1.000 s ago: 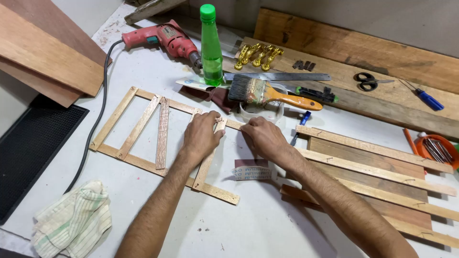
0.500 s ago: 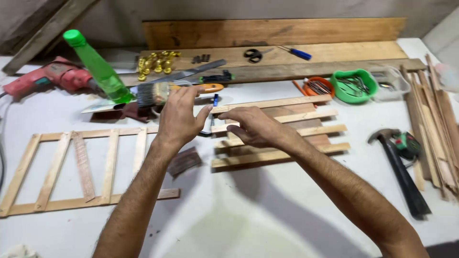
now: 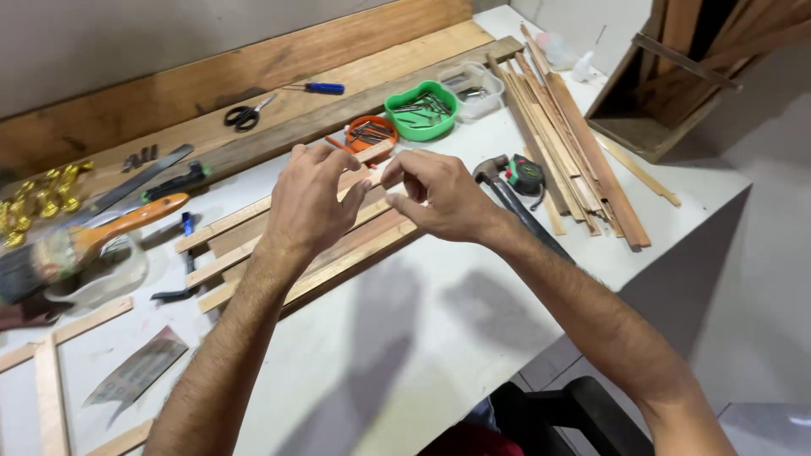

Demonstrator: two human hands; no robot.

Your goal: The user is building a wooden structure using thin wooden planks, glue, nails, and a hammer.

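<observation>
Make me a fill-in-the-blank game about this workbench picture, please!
1. The heart-shaped tray holding nails is coloured ____.
2. The tool lying just right of the right hand is a ____.
3. Both hands hover over a stack of wooden ____.
4. The paintbrush has an ____ handle.

Missing words: green; hammer; slats; orange

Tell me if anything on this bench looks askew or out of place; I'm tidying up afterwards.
Mostly ordinary workshop clutter. The loose wooden strips at the right lie fanned, one thin strip angling toward the table edge. The hammer handle points toward that edge too. Both hands, left hand and right hand, hover above the slatted frame.
</observation>
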